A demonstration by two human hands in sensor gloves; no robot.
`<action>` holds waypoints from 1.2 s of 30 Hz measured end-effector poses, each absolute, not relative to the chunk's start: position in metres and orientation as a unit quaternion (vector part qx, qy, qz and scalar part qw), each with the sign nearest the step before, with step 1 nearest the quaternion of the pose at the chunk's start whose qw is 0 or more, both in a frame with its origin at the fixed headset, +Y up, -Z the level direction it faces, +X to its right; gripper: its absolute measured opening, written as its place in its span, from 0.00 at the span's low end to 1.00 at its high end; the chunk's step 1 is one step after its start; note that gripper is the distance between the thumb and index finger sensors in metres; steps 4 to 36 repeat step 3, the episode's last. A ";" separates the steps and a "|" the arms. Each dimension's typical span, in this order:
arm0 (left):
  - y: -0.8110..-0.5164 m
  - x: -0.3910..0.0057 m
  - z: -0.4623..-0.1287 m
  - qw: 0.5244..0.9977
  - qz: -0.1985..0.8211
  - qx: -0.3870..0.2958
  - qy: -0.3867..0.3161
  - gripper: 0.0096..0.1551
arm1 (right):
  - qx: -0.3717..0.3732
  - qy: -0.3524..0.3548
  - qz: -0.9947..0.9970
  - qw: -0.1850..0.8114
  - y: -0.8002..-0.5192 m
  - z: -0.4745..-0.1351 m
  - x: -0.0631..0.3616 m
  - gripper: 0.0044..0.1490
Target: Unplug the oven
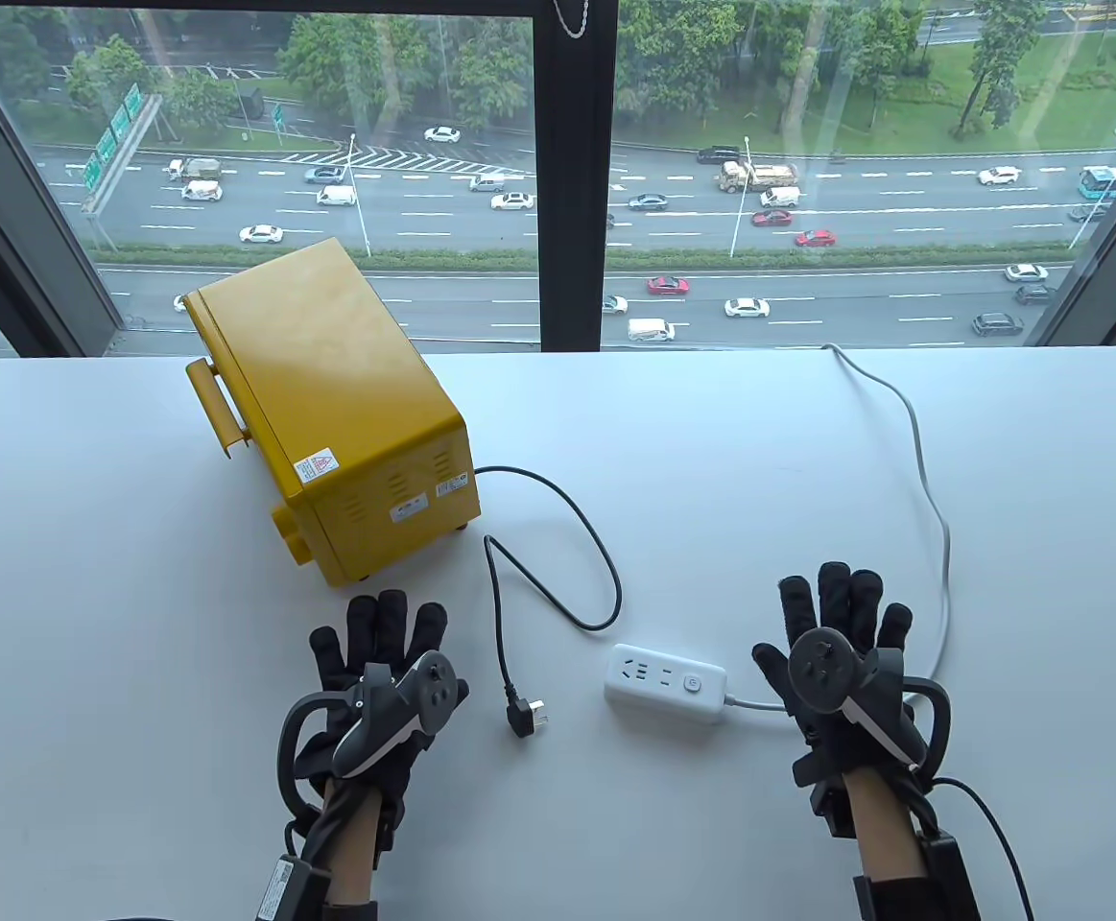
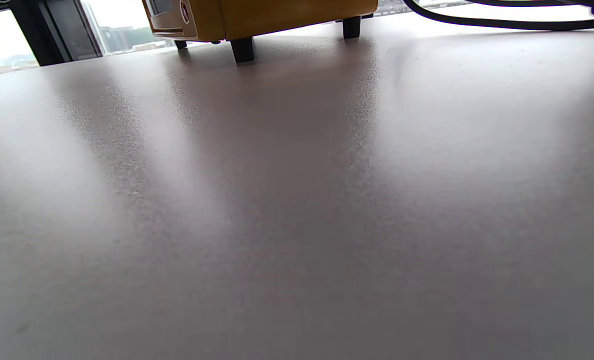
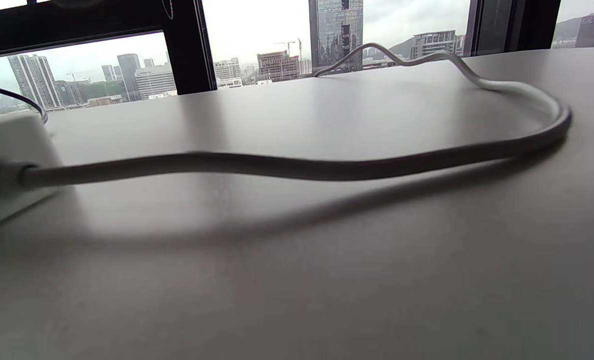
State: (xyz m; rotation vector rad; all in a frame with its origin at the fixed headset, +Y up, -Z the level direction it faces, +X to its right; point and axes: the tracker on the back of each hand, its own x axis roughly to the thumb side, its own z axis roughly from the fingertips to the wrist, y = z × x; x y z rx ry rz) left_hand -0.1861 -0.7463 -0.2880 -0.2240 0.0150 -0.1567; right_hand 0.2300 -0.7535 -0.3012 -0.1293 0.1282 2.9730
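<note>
While both hands lie palm-down on the white table point(image 1: 135, 537), neither grips anything. The left hand point(image 1: 380, 672) rests flat with fingers spread, just in front of the yellow oven point(image 1: 327, 413). The right hand point(image 1: 841, 662) rests flat, fingers extended, just right of the white power strip point(image 1: 665, 683). The black plug point(image 1: 527, 715) lies on the table between left hand and strip, out of its sockets. The grey strip cable point(image 3: 297, 167) loops past the right hand.

Flat overcast daylight from the window point(image 1: 558, 173), soft shadows on the desk point(image 1: 807, 460). Table view sharp. Wrist views backlit, near grey cable point(image 3: 297, 167) blurred.
</note>
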 end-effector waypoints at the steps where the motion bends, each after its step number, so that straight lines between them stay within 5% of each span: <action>1: -0.747 -0.185 -0.289 0.990 -0.081 -0.113 0.005 0.44 | -0.044 0.045 0.994 0.085 -0.754 -0.301 0.230 0.49; 36: -0.747 -0.183 -0.289 0.989 -0.088 -0.116 0.003 0.44 | -0.045 0.054 0.994 0.085 -0.758 -0.302 0.230 0.48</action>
